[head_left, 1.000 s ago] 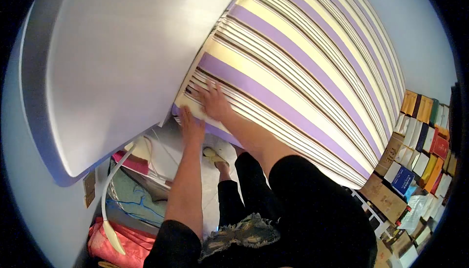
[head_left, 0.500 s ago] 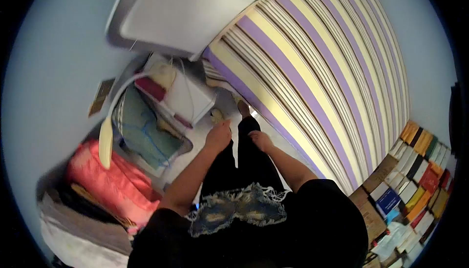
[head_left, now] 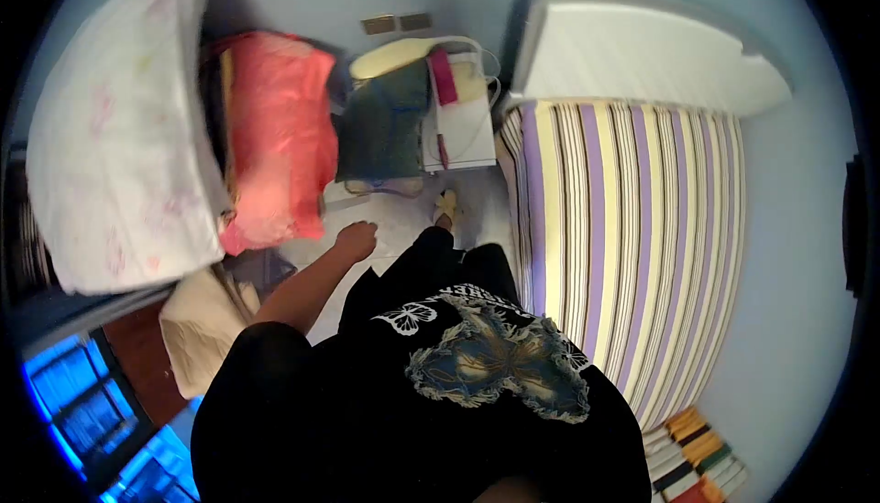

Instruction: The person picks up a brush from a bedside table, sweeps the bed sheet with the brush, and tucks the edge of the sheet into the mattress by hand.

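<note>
My left hand (head_left: 357, 240) hangs in front of my body, above the pale floor (head_left: 390, 228). Its fingers are curled in loosely, and nothing shows in them. Nearest to it is a coral-red cloth (head_left: 280, 136) draped over something, just beyond and to the left. Farther ahead, a dark green cloth (head_left: 385, 127) with blue lines lies beside a white bedside cabinet (head_left: 465, 141). My right hand is out of sight. A yellow shoe (head_left: 445, 202) shows on one foot below my black clothes.
On the right stands a bed with a striped cover (head_left: 632, 228) and a white headboard (head_left: 632, 54). A pale yellow lamp (head_left: 390, 59) arches over the green cloth. White flowered fabric (head_left: 119, 146) hangs at left, above a beige cloth (head_left: 206, 329). Books (head_left: 692, 457) line the lower right.
My view has turned to the left, bringing the white flowered fabric and blue-lit panes into view. My left hand has moved left, away from my legs; my right hand has left the view.
</note>
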The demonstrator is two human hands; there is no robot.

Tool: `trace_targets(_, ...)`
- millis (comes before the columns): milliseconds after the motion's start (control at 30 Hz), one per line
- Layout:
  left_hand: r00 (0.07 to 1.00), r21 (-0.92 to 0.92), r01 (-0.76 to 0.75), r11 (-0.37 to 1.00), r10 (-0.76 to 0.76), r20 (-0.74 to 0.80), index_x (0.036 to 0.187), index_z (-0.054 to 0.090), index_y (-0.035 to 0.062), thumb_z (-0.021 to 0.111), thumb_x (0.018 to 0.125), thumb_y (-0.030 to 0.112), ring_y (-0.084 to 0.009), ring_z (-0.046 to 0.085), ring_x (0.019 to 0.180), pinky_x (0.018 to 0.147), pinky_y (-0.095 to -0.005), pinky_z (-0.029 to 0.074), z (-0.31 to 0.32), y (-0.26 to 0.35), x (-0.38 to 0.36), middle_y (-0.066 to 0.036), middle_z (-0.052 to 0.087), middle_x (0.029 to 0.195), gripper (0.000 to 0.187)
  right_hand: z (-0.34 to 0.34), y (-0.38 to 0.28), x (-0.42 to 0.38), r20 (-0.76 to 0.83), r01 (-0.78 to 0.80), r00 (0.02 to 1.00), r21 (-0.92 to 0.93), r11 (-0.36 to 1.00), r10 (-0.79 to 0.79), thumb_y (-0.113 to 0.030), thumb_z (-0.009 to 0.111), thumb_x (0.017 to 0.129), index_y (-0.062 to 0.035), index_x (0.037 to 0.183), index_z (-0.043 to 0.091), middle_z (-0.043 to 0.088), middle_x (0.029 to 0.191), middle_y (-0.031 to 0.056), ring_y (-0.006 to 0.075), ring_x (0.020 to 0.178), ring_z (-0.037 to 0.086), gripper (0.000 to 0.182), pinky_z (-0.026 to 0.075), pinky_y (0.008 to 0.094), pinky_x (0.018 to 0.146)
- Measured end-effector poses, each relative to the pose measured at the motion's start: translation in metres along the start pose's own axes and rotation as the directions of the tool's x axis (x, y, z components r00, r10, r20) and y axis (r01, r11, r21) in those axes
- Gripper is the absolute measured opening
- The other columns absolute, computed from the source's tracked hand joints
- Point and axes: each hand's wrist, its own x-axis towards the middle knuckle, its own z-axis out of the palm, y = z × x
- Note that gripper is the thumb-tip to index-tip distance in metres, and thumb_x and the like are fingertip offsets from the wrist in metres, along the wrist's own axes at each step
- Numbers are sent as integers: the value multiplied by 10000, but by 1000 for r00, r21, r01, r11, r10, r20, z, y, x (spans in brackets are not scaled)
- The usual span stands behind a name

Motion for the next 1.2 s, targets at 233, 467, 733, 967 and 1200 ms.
trace_targets(233, 941, -305, 258, 917, -311, -137, 1072, 625, 51, 551, 812, 236, -359, 592, 1015, 884, -452, 476, 113, -68, -125, -215, 628, 1058, 328, -165, -56, 197, 350, -577, 778, 728, 370, 522, -2, 538, 841, -17, 1157, 591, 694, 831, 139, 167, 646, 651, 321, 488, 247, 522)
trace_targets(467, 965, -435, 219, 873, -129, 228, 961, 688, 84, 562, 820, 247, -352, 601, 1007, 886, -429, 474, 278, -50, -180, -182, 654, 1038, 250, -217, -97, 212, 157, -466, 830, 722, 512, 535, -152, 512, 898, -9, 1155, 564, 681, 871, 123, 161, 754, 647, 298, 504, 261, 640)
trace_targets(733, 911, -654, 163, 739, -367, -188, 973, 680, 49, 566, 830, 270, -327, 648, 871, 793, -401, 514, 280, -8, -153, -167, 683, 910, 287, -107, 32, 44, 510, -660, 724, 318, 681, 464, 1, 476, 848, 18, 1078, 596, 664, 744, 132, 208, 586, 649, 261, 524, 321, 483)
trace_targets(967, 910, -786, 143, 601, -391, -134, 987, 682, 68, 578, 825, 265, -302, 650, 851, 773, -381, 517, 310, -60, -167, -171, 679, 894, 276, -82, -55, 88, 498, -715, 692, 373, 591, 523, -60, 476, 874, 10, 1077, 594, 659, 733, 131, 217, 551, 632, 245, 506, 325, 448)
trace_targets(1200, 848, -875, -152, 459, -394, -354, 982, 680, 55, 579, 842, 240, -242, 666, 694, 695, -345, 533, 376, -158, -225, -156, 682, 800, 253, -69, -176, 218, 477, -492, 831, 392, 777, 286, -89, 497, 865, -40, 1128, 590, 690, 808, 133, 187, 654, 668, 283, 509, 299, 526)
